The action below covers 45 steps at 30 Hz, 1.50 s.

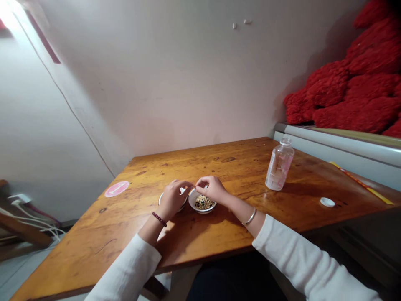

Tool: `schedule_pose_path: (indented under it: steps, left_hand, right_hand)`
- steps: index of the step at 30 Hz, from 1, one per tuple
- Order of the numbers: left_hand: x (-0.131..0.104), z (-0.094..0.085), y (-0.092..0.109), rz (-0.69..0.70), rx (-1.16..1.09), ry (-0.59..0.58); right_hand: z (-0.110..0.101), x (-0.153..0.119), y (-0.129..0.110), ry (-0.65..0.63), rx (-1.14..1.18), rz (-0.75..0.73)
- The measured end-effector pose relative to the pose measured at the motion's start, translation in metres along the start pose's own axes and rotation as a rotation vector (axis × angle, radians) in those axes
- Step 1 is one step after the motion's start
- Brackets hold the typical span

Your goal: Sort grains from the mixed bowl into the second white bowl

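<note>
My left hand (175, 195) and my right hand (211, 189) meet fingertip to fingertip above two small bowls. Each has thumb and forefinger pinched together; whatever lies between them is too small to make out. Just under my right hand stands a white bowl (191, 200) with many small beads or grains (204, 202) in it, cream, black and some greenish. A second bowl with a dark rim (160, 199) is mostly covered by my left hand, so its contents are hidden.
On the wooden table (134, 225) a clear bottle (280, 165) stands uncapped at right. Its likely white cap (327, 202) lies nearer, beside a yellow and red strip (360, 182). A round pink sticker (117, 189) is at left. Red plush (344, 92) is piled beyond the right edge.
</note>
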<state>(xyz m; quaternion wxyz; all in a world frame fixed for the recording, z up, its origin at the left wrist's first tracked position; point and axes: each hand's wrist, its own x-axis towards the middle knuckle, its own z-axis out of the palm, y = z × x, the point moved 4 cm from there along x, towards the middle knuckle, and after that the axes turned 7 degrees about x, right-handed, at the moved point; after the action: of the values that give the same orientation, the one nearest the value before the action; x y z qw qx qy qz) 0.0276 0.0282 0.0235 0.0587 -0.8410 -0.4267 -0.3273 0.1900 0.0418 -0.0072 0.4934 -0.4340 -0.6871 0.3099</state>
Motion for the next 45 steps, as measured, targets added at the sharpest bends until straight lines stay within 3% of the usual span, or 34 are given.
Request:
schedule_pose_path:
  steps: [15,24,45]
  left_hand:
    - [0.0,0.0015,0.0007,0.048,-0.041,-0.006]
    - [-0.0009,0.0045,-0.0048,-0.038,-0.019,-0.035]
    - [-0.001,0.0038,-0.0036,-0.024,-0.022,-0.038]
  right_hand:
    - [0.0008,-0.0002,-0.0001,0.006,0.014,0.006]
    - [0.0005,0.0002,0.003,0.04,0.007,0.009]
    - [-0.0009,-0.0008,-0.0013,0.021,-0.011,0.029]
